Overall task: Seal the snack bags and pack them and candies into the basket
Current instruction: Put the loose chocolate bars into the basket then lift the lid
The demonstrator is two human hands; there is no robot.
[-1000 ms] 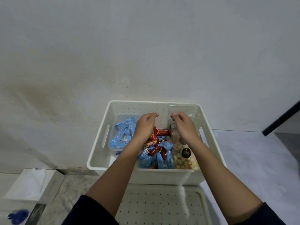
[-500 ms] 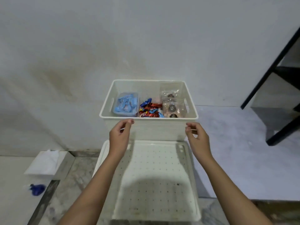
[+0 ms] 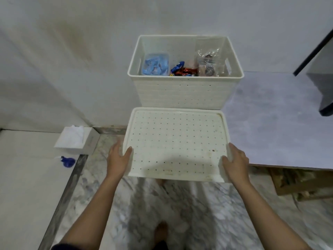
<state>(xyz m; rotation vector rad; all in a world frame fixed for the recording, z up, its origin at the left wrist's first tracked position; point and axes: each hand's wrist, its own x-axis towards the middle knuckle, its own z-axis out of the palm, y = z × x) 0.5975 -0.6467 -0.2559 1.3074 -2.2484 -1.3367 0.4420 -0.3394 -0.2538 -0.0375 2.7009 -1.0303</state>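
A white perforated basket (image 3: 183, 91) stands against the wall on a pale surface. Inside it, at the left, lies a clear bag of blue candies (image 3: 155, 64); red and blue wrapped candies (image 3: 182, 70) fill the middle; clear snack bags (image 3: 209, 62) stand at the right. In front of the basket lies its white perforated lid (image 3: 177, 141), flat, inner side up. My left hand (image 3: 118, 157) grips the lid's left edge, thumb on top. My right hand (image 3: 235, 160) grips the lid's right edge the same way.
A white tissue box (image 3: 77, 139) sits at the left, with a small blue object (image 3: 68, 161) just in front of it. Marble floor lies below the lid. A black frame (image 3: 313, 51) stands at the far right, and a wooden piece (image 3: 295, 181) lies under the right surface's edge.
Both hands left the basket's contents, drew back past its front rim, and now hold the lid's side edges. The view has pulled back and down.
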